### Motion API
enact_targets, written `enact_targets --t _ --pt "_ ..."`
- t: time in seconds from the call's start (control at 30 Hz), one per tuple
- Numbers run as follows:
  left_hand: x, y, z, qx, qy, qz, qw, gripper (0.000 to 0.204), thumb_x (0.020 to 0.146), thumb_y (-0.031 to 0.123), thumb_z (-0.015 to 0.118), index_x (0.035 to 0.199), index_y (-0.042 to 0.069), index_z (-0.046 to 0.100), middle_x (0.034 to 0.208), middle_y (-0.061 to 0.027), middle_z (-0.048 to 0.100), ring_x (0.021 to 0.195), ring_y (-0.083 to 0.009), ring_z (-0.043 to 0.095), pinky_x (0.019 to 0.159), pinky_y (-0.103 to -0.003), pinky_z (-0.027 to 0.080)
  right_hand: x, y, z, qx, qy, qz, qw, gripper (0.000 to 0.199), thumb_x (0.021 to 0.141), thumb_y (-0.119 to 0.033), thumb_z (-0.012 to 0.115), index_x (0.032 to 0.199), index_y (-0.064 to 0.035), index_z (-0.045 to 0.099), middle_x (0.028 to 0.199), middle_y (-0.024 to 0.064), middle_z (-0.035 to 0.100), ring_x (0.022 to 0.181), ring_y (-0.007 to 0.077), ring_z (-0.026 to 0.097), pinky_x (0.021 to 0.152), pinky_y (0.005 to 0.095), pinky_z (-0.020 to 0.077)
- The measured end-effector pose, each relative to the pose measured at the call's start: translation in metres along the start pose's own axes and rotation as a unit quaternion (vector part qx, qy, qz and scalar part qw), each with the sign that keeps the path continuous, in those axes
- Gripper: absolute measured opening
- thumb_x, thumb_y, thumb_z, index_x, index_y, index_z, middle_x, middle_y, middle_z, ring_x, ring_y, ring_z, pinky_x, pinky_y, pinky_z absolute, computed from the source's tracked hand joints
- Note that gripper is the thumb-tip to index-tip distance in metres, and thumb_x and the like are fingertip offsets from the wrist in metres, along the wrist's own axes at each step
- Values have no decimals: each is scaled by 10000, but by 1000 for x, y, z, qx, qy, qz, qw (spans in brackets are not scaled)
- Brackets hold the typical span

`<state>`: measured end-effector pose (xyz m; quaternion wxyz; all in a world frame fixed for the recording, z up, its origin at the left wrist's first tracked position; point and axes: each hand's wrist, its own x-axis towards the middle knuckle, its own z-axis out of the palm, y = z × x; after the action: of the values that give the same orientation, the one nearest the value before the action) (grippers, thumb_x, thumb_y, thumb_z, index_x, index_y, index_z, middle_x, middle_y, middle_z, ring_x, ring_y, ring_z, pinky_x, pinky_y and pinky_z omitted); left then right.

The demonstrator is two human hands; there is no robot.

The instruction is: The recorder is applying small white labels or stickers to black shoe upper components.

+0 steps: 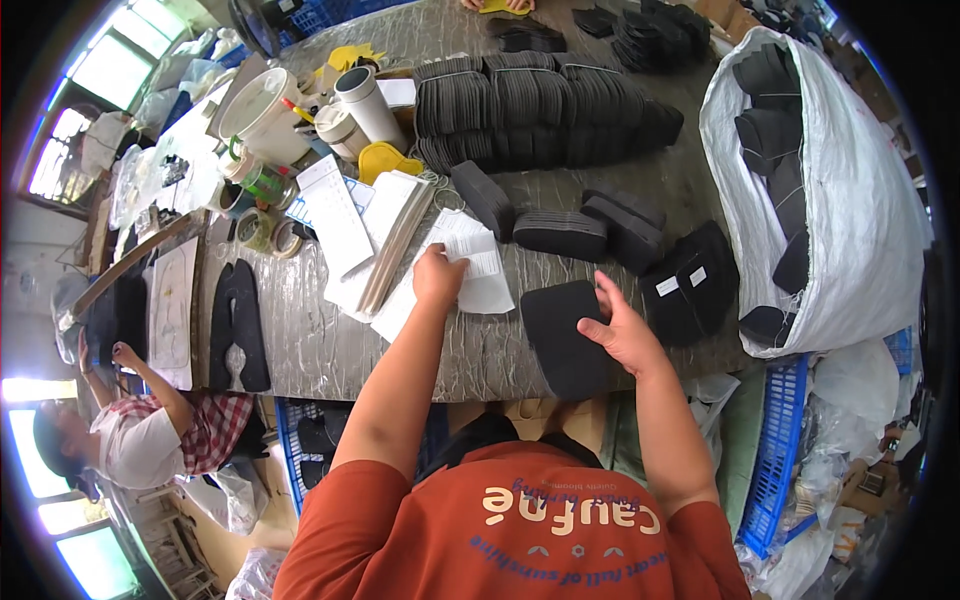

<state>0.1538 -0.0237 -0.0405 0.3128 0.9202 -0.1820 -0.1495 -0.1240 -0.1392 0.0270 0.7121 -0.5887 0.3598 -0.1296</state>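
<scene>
Left hand (438, 278) apparently pinches the slip (480, 254) at its left side, likely to steady it; right hand (630, 338) is spread, gripping nothing evident, at the black pad (558, 335)'s right edge.

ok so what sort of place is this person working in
Probably a small workshop or factory floor dealing in cut parts: bundled dark pieces lie in long rows on the worktable, a big white sack holds more, and a co-worker is at the left.
</scene>
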Motion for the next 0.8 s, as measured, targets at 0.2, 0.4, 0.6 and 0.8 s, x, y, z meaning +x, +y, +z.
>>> enact_targets --t 0.2,0.4,0.6,0.8 --pt "-21 -15 -45 -274 -49 104 955 162 770 71 700 908 22 631 874 -84 689 829 -172 645 756 -303 498 -39 -68 15 -260 159 -198 931 539 784 -219 761 1231 -19 537 1264 174 550 1209 322 498 1025 397 379" --pt "-81 14 -121 -284 -269 178 903 167 786 -95 652 879 22 576 848 -31 640 841 -118 628 765 -264 510 -54 -95 71 -250 80 -307 915 310 737 -31 730 1030 -20 630 981 111 616 876 249 596 795 332 486" --pt "-106 52 -147 -243 -293 236 894 150 812 9 687 954 -14 645 793 -17 649 763 -76 581 690 -238 475 -45 -90 96 -140 7 -164 976 203 792 -29 720 956 11 606 840 51 587 663 77 532 598 229 465" --pt "-111 56 -146 -213 -321 235 892 99 863 59 651 919 -23 646 728 -69 620 665 -115 563 598 -272 464 -47 -92 95 -184 -29 -187 965 133 812 -14 684 901 5 588 803 71 566 659 132 569 597 261 468"
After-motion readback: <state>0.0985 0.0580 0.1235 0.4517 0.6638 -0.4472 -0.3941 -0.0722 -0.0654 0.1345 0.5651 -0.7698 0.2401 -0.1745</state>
